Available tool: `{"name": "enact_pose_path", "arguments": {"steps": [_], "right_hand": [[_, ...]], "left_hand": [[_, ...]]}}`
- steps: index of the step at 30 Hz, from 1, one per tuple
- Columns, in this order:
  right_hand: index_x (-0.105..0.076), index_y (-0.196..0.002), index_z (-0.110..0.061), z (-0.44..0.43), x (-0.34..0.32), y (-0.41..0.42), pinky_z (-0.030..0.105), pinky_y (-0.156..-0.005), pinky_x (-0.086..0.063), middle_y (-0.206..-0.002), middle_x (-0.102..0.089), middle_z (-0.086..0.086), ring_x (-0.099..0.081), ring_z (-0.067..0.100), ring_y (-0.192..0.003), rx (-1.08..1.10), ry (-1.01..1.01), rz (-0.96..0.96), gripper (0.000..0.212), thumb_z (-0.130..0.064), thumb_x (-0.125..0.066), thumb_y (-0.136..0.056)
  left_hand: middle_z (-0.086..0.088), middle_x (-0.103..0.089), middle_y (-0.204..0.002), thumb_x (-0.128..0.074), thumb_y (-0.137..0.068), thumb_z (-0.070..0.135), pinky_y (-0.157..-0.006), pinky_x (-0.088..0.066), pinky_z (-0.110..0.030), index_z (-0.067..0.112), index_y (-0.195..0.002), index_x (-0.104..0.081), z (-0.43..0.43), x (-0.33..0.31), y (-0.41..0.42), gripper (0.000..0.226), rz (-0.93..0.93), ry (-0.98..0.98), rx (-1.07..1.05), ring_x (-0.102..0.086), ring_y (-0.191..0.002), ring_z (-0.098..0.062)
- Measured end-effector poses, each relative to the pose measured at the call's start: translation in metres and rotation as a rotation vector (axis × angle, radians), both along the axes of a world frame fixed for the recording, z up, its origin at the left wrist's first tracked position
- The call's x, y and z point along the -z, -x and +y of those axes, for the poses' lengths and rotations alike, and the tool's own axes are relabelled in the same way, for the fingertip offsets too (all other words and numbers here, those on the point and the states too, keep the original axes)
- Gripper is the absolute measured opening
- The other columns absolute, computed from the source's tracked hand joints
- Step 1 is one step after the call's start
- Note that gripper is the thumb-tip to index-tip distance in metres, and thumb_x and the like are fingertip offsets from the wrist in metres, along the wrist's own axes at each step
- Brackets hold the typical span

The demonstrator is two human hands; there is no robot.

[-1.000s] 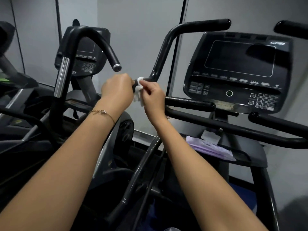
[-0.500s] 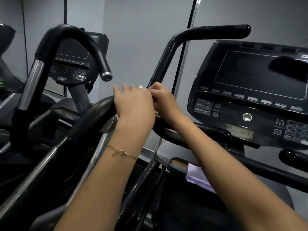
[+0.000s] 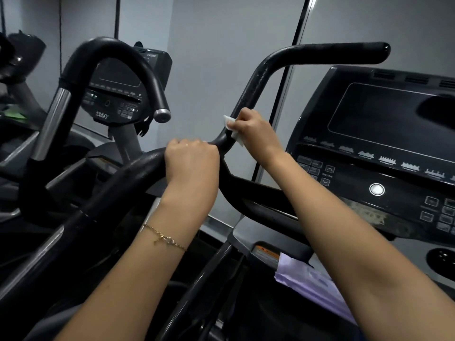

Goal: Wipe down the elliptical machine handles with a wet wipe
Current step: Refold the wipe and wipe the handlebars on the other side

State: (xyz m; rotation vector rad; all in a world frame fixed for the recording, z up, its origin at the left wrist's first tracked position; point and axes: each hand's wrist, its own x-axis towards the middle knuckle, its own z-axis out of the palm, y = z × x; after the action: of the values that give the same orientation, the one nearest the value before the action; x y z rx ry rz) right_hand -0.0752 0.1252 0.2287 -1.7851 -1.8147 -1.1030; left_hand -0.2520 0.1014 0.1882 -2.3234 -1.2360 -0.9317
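Sliding up the bar, the right hand (image 3: 254, 130) is now working above the left hand (image 3: 192, 163); half a second ago the two were touching. Nearest, a purple packet (image 3: 305, 279) is lying below the console (image 3: 369, 148). Farther on, the left hand is curling round the black handle (image 3: 254, 87) at its bend. Beyond, the right hand is pinching the white wet wipe (image 3: 236, 137) against the handle's rising bar.

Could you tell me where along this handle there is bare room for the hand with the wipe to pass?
Free: the upper run of the handle, from the right hand with the wipe up round the bend to its end. Crowded: the lower bend, where the left hand grips the same handle close beside the wipe.
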Motion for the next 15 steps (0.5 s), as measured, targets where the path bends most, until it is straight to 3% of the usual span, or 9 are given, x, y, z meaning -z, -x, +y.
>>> {"name": "enact_pose_path", "arguments": {"steps": [2,4,6,9,12,15], "right_hand": [[-0.066,-0.094,0.002,-0.003,0.010,0.005,0.032,-0.061,-0.044,-0.087,-0.057,0.017,-0.055,0.033,-0.084,-0.005,0.001,0.022,0.014,0.003,-0.066,-0.080],[-0.068,-0.088,0.001,-0.007,0.027,0.008,0.031,-0.049,-0.047,-0.078,-0.057,0.016,-0.057,0.032,-0.072,-0.054,0.011,-0.014,0.023,0.008,-0.074,-0.068],[-0.070,-0.092,-0.002,-0.009,0.023,0.005,0.027,-0.055,-0.043,-0.080,-0.059,0.016,-0.057,0.030,-0.073,-0.054,0.046,-0.094,0.024,0.007,-0.073,-0.070],[-0.068,-0.107,-0.005,0.000,-0.011,-0.003,0.027,-0.072,-0.035,-0.102,-0.057,0.017,-0.052,0.030,-0.095,0.085,0.003,-0.082,0.024,0.001,-0.051,-0.089],[-0.068,-0.093,0.001,0.009,-0.017,0.002,0.029,-0.061,-0.044,-0.087,-0.058,0.017,-0.056,0.032,-0.083,0.072,-0.050,-0.125,0.014,0.006,-0.065,-0.080],[-0.066,-0.095,0.001,0.007,-0.002,0.005,0.026,-0.053,-0.037,-0.088,-0.057,0.015,-0.054,0.031,-0.082,0.064,0.109,-0.338,0.014,0.004,-0.063,-0.081]], "left_hand": [[-0.006,-0.062,-0.110,-0.043,-0.089,0.002,-0.092,-0.037,-0.032,0.010,-0.110,-0.057,0.001,0.001,0.001,0.027,0.002,-0.005,0.004,-0.057,-0.107,-0.026],[-0.006,-0.062,-0.112,-0.042,-0.089,0.002,-0.093,-0.036,-0.033,0.010,-0.110,-0.057,0.001,0.001,0.002,0.027,0.010,-0.010,0.017,-0.057,-0.108,-0.027],[-0.006,-0.061,-0.113,-0.042,-0.090,0.003,-0.093,-0.035,-0.033,0.010,-0.111,-0.057,0.002,0.002,0.003,0.027,0.020,-0.016,0.031,-0.056,-0.109,-0.027],[-0.007,-0.060,-0.115,-0.043,-0.089,0.002,-0.094,-0.034,-0.035,0.009,-0.113,-0.056,0.004,0.002,0.004,0.028,0.030,-0.024,0.043,-0.054,-0.110,-0.027],[-0.006,-0.059,-0.115,-0.043,-0.088,0.002,-0.092,-0.035,-0.033,0.008,-0.113,-0.056,0.005,0.003,0.003,0.029,0.024,-0.022,0.064,-0.054,-0.110,-0.027],[-0.005,-0.060,-0.113,-0.044,-0.089,0.003,-0.092,-0.035,-0.032,0.009,-0.113,-0.057,0.006,0.004,0.004,0.028,0.022,-0.031,0.047,-0.055,-0.109,-0.025]]}}
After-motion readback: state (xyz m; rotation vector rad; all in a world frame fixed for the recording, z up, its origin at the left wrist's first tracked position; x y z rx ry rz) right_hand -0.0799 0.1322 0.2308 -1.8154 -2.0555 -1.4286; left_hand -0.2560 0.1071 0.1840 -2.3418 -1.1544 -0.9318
